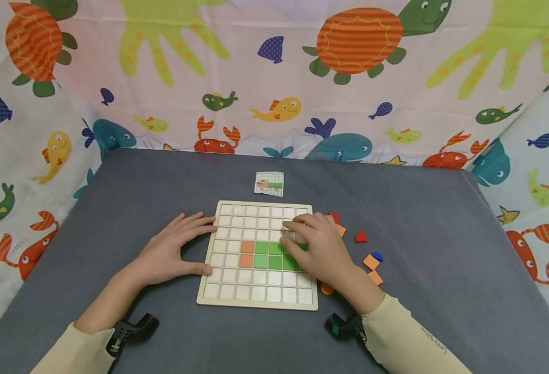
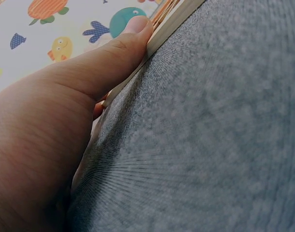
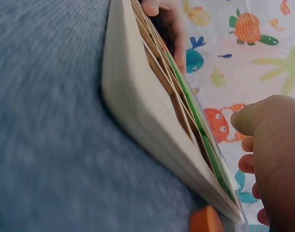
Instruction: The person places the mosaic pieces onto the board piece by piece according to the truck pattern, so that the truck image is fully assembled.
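A wooden grid board [image 1: 255, 306] lies on the grey cloth, its pale rim [image 3: 133, 87] close in the right wrist view. Two salmon tiles [image 1: 246, 246] sit in its middle rows, beside several green tiles [image 1: 276, 248] and one lighter green tile [image 1: 259, 261]. The left hand [image 1: 169, 254] has its fingertips and thumb against the board's left edge; the thumb [image 2: 138, 25] presses the rim in the left wrist view. Over the board's right side hovers the right hand [image 1: 321, 246], fingers loosely bent. No piece shows between its thumb [image 3: 244, 120] and fingers, and it partly covers the green tiles.
Behind the board lies a small patterned card [image 1: 269, 184]. Loose pieces are right of it: a red triangle [image 1: 360, 237], orange squares [image 1: 371, 262], a blue piece [image 1: 377, 256] and a round orange piece [image 1: 327, 289] by its edge. A printed curtain [image 1: 246, 78] hangs behind.
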A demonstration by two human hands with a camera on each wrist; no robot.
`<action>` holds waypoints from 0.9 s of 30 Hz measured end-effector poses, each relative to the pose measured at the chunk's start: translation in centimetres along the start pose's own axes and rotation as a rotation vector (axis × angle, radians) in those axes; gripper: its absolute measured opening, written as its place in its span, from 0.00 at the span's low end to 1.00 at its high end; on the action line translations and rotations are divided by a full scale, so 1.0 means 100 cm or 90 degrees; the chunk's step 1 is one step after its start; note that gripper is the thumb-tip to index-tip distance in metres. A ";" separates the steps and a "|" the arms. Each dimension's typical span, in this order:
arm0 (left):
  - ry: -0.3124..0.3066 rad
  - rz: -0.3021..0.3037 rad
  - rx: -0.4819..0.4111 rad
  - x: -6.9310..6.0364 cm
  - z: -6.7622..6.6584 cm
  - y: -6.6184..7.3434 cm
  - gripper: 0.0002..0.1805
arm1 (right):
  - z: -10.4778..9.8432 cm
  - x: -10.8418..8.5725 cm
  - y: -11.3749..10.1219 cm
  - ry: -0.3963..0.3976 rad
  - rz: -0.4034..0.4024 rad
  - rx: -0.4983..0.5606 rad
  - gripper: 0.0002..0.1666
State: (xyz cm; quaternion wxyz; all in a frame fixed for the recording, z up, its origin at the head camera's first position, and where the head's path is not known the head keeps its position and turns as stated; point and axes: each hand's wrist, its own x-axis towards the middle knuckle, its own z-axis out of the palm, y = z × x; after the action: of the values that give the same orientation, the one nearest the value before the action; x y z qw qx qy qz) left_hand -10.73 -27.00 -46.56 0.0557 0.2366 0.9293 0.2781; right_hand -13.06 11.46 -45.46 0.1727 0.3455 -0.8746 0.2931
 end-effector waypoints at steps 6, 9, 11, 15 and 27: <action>-0.006 0.008 0.000 0.003 0.005 0.000 0.57 | -0.012 -0.014 0.013 0.022 0.026 -0.027 0.18; -0.006 0.012 -0.003 0.004 0.008 0.001 0.57 | -0.019 -0.025 0.021 0.034 0.036 -0.045 0.17; -0.005 0.011 -0.005 0.004 0.009 0.002 0.57 | -0.023 -0.031 0.025 0.041 0.041 -0.054 0.16; -0.002 0.007 -0.005 0.003 0.009 0.002 0.57 | -0.031 -0.039 0.032 0.054 0.056 -0.070 0.17; 0.010 0.009 0.007 0.001 0.001 -0.004 0.56 | -0.042 -0.047 0.047 0.064 0.077 -0.092 0.15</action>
State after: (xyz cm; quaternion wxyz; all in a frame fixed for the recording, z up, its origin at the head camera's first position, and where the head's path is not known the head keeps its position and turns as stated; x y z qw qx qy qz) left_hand -10.98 -27.18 -46.84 0.0451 0.2415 0.9293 0.2756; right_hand -12.69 19.25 -46.42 0.2232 0.2636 -0.9028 0.2563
